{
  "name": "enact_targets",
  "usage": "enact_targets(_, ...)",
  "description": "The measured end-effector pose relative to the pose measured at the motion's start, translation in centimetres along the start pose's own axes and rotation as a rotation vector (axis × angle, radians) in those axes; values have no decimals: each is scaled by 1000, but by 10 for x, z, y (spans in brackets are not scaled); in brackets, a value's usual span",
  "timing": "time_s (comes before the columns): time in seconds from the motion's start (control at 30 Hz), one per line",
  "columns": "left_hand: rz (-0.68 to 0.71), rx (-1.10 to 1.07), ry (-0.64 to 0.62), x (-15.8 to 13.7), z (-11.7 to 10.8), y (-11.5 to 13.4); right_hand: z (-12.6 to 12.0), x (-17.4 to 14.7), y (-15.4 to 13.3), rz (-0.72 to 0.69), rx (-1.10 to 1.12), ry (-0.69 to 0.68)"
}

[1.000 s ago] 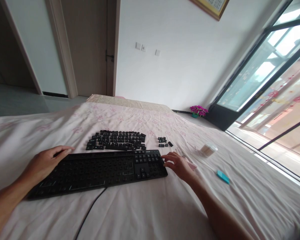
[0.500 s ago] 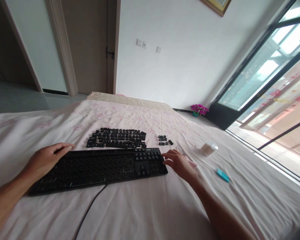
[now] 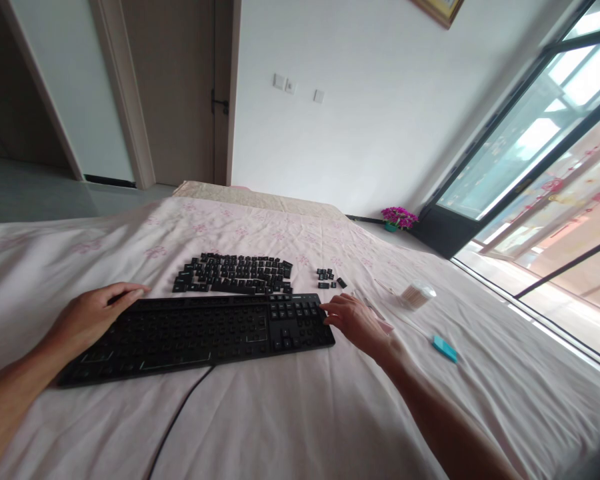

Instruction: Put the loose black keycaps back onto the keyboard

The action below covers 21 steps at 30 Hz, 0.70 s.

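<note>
A black keyboard (image 3: 180, 333) lies on the bedsheet, many of its keycaps gone on the left and middle, with bare sockets showing. Across its back left corner rests my left hand (image 3: 93, 313), holding the keyboard's edge, thumb and fingers pointing right. At the right end, my right hand (image 3: 353, 320) has thumb and index finger closed around a key at the edge of the number pad; the fingertips partly hide that key. Behind the keyboard, loose black keycaps (image 3: 240, 273) lie in rows. A smaller group of number-pad keycaps (image 3: 325, 275) lies to their right.
Right of my right hand are a clear tub of cotton swabs (image 3: 418, 295), a turquoise block (image 3: 445, 348) and a pinkish flat item (image 3: 384, 325), partly hidden. A black cable (image 3: 180, 413) runs toward me. Pink flowers (image 3: 399, 218) stand beyond the bed.
My right thumb and index finger have drawn closer together at the number pad's edge. The left hand stays at the keyboard's corner, and the view has shifted slightly.
</note>
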State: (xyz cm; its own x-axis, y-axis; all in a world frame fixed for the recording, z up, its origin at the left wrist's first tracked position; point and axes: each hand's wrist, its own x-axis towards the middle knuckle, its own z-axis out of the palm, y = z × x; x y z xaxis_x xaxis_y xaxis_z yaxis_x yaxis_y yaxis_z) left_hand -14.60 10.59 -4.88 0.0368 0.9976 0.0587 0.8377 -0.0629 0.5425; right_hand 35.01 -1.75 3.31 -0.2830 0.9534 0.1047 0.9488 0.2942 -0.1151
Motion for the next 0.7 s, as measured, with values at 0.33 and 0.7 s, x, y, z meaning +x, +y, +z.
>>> enact_targets(0.33,-24,10,2,-3,-2,7,11,-5,12,28,136,47)
enact_targets(0.7,-36,-3,17,-6,-4,11,5,-3,6,12,45,26)
